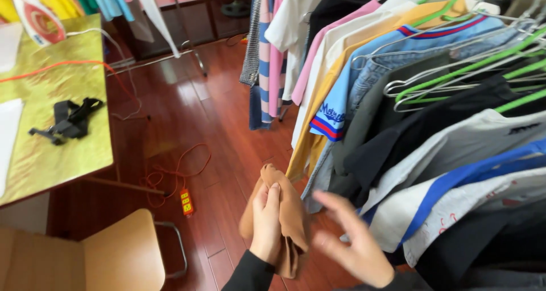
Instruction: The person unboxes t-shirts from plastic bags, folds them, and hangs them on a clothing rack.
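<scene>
- Our left hand (267,223) was closed around a tan cloth (287,217); the fingers lay over its front and the cloth hung down folded from the grip.
- The tan cloth was in the air above the wooden floor (187,109), just beside the lower hems of the hanging clothes, near the yellow shirt (318,120).
- Our right hand (352,240) was open with the fingers spread, holding nothing. It was just beside the cloth, and it looked blurred.
- The rack of clothes (432,98) filled the right side; many garments hung there on green hangers (455,75) and on metal ones.
- A blue shirt (341,98) with red and dark trim hung next to the yellow shirt.
- At the left stood a table (62,149) with a gold cover. A black strap (68,120) lay near its right edge, and an iron (34,18) stood at its far edge.
- An orange cable (176,171) lay on the floor under the table's right edge and led to a power strip (186,203).
- A wooden chair (114,257) stood at the near side of the table.
</scene>
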